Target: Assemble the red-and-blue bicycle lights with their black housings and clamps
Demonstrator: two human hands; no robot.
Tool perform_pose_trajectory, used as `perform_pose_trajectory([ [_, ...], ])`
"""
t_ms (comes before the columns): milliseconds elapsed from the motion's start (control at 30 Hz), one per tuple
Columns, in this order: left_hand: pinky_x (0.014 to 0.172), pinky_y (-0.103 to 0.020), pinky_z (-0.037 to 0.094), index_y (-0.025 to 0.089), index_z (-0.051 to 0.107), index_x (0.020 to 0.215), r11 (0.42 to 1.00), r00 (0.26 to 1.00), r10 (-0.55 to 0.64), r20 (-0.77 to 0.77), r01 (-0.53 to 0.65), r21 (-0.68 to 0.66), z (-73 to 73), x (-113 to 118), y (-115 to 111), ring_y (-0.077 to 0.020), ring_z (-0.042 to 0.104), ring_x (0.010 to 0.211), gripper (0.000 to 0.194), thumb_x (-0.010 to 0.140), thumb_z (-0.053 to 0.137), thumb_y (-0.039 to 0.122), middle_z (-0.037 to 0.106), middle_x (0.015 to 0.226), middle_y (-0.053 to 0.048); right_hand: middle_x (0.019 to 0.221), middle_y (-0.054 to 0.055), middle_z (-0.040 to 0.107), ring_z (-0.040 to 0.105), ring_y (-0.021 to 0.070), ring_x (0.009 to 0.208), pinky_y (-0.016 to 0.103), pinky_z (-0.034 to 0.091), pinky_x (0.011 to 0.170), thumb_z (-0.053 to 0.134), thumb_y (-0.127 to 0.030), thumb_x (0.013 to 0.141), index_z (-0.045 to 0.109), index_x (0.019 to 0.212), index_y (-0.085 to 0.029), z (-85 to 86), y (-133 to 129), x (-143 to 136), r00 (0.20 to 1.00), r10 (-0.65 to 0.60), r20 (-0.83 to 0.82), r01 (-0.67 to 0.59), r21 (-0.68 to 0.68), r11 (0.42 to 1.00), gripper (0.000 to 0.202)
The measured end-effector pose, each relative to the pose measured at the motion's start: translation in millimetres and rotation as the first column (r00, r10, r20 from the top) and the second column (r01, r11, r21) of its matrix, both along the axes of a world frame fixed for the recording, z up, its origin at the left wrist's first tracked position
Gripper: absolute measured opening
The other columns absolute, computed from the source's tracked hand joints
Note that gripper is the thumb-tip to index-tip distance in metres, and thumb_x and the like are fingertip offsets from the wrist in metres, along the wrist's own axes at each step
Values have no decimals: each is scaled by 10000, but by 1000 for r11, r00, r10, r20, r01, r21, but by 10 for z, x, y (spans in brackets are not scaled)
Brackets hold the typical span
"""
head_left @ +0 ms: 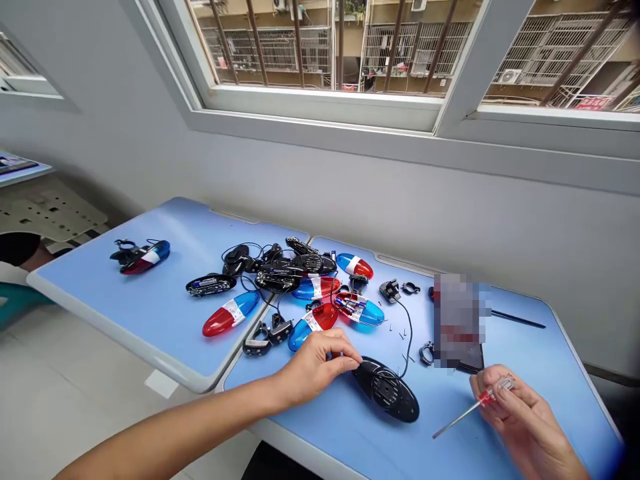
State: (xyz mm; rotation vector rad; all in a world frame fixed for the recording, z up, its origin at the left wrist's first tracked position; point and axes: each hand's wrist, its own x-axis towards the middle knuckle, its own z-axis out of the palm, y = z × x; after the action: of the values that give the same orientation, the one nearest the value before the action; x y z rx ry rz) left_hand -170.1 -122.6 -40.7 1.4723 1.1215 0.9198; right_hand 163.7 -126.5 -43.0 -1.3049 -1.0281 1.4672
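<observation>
My left hand [320, 367] pinches a black base [386, 390], right hand [525, 410] clasps a screwdriver [486, 397]; one light [147, 259] looks assembled, lenses [231, 315] lie unattached.

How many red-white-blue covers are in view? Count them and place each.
6: far-left cover, front-left cover, rearmost cover, central cover, battery-holding cover to its right, and the cover nearest the left hand. More may hide under the black parts.

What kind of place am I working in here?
Probably an indoor room, perhaps a classroom, used as a makeshift workbench: blue desks stand together below a barred window, with red, white and blue light covers spread over them and a screwdriver in the right hand.
</observation>
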Motion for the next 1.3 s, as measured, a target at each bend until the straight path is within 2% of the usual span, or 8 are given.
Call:
perform_pose_trajectory([
  [433, 673, -264, 442, 168, 775, 834, 985, 989, -42, -139, 64, 159, -61, 24, -4, -156, 590, 736, 153, 848, 623, 159, 636, 771, -43, 653, -1, 394, 320, 143, 589, 264, 268, 490, 673, -484, 796, 614, 789, -226, -5, -32, 1, 998, 62, -13, -62, -10, 998, 265],
  [533, 629, -250, 422, 180, 767, 893, 984, 978, -44, -204, 78, 160, -45, 0, -4, -140, 556, 687, 138, 833, 643, 173, 633, 782, -33, 648, -9, 392, 305, 131, 577, 252, 266, 492, 680, -482, 787, 611, 792, -223, 8, -48, -3, 998, 64, -27, -65, -20, 998, 268],
  [733, 612, -239, 426, 186, 714, 1073, 989, 962, -56, -265, 90, 117, -46, -75, -4, -104, 495, 610, 311, 765, 712, 149, 599, 819, -9, 646, -9, 387, 295, 123, 568, 245, 264, 483, 700, -483, 768, 616, 768, -210, 47, -37, -41, 999, 44, -24, -45, -19, 999, 286],
  [900, 721, -286, 486, 205, 622, 1235, 970, 927, -173, -333, 219, 106, -16, -45, 42, -113, 563, 669, 518, 741, 769, 159, 633, 1113, -61, 625, -8, 395, 317, 121, 552, 235, 269, 455, 686, -468, 785, 619, 762, -207, 94, -7, -100, 1000, 16, -20, -15, 25, 1000, 270],
  [967, 746, -299, 486, 213, 620, 1240, 958, 905, -200, -376, 261, 119, 7, -24, 59, -128, 581, 693, 521, 745, 776, 163, 650, 1134, -64, 633, -4, 419, 352, 120, 545, 242, 310, 456, 686, -464, 788, 623, 775, -210, 117, -12, -124, 1000, -14, -18, 14, 48, 999, 263],
  [1067, 710, -281, 467, 223, 663, 1175, 950, 886, -199, -419, 280, 141, 31, -4, 61, -163, 604, 745, 435, 757, 783, 200, 696, 1034, -44, 663, 5, 463, 408, 121, 542, 253, 368, 462, 708, -444, 785, 634, 798, -216, 166, -74, -187, 995, -101, 18, 98, 122, 988, 240],
  [1167, 672, -266, 442, 219, 691, 1104, 947, 879, -176, -444, 274, 167, 30, -1, 39, -177, 613, 754, 380, 743, 804, 256, 712, 969, -33, 722, 38, 548, 468, 137, 555, 266, 402, 457, 713, -425, 801, 652, 833, -229, 247, -202, -340, 981, -157, 116, 120, 275, 954, 208],
  [1300, 657, -263, 427, 210, 698, 1057, 947, 880, -133, -456, 248, 203, -4, -4, 6, -179, 615, 740, 365, 723, 820, 293, 712, 940, -33, 745, 59, 598, 568, 202, 695, 297, 462, 523, 668, -288, 861, 659, 885, -246, 368, -336, -674, 935, -171, 311, -33, 556, 831, 49],
])
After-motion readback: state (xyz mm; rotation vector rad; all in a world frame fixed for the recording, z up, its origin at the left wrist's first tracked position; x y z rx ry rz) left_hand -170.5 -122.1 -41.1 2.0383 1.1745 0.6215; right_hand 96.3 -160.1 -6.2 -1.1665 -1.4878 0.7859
